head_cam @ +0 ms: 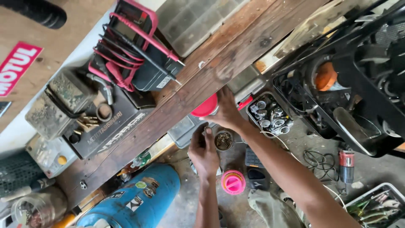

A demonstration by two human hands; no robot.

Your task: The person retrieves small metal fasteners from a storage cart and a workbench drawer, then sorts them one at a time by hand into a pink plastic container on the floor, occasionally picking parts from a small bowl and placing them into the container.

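Gripping a round red plastic lid (205, 106) at the worn wooden plank's (236, 46) edge goes our right hand (225, 110); our left hand (203, 151) clasps a small open tin of brass bits (223, 140) just below.

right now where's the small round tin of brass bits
In the head view, the small round tin sits just below centre, beside the left hand and below the right hand, which grips a red lid.
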